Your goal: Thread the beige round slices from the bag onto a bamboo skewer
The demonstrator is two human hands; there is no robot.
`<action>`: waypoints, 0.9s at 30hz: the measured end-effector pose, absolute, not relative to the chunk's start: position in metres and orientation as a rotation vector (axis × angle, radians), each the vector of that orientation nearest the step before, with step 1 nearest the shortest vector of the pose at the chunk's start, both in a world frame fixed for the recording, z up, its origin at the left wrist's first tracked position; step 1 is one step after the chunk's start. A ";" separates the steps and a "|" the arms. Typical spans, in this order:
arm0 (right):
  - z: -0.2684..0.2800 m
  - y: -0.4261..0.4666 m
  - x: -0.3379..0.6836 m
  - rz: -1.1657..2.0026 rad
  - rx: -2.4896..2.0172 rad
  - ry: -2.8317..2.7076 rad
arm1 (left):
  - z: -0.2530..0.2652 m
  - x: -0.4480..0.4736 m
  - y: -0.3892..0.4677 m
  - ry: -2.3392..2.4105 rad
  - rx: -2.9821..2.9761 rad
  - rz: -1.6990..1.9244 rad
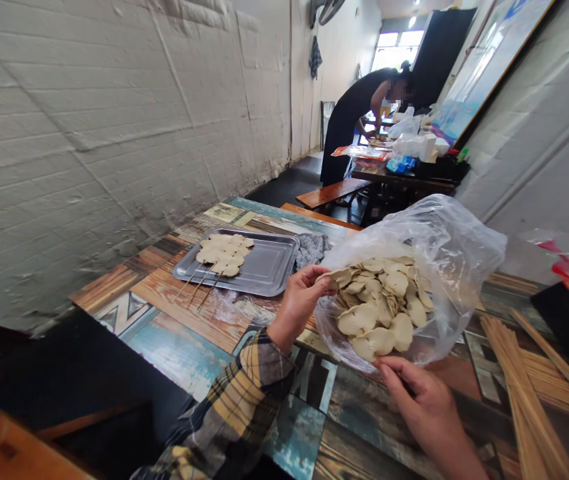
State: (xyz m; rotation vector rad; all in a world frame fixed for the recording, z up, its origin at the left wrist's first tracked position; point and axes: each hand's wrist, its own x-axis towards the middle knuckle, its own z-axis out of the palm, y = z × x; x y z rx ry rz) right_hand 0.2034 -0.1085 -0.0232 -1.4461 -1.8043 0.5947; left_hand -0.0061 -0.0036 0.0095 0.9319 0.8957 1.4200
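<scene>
A clear plastic bag [469,247] lies open on the table, holding a heap of thin, pale beige oval slices [389,283]. At the left of the heap, my left hand [299,300] is closed, pinching one pale slice [338,277] between thumb and fingers. My right hand [424,400] is at the near side of the bag, thumb and forefinger pinched at the lower edge of a front slice [375,343]. A metal tray [274,267] to the left carries flat slices threaded on sticks [224,252], their bare ends over the tray's near rim.
Loose wooden skewers [524,393] lie at the right on the patchwork-patterned table [179,333]. Dark grey cloth [311,250] sits behind the tray. Farther back, a person in black [351,127] bends over another table with bags, beside a wooden bench [334,193]. A white wall [114,133] runs along the left.
</scene>
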 end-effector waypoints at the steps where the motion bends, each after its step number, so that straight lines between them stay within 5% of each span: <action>1: -0.023 -0.108 0.203 0.597 -1.446 -1.801 | 0.009 -0.006 -0.004 0.904 0.944 1.419; 27: -0.026 -0.108 0.202 0.515 -1.428 -1.826 | 0.013 0.004 -0.011 0.898 0.911 1.329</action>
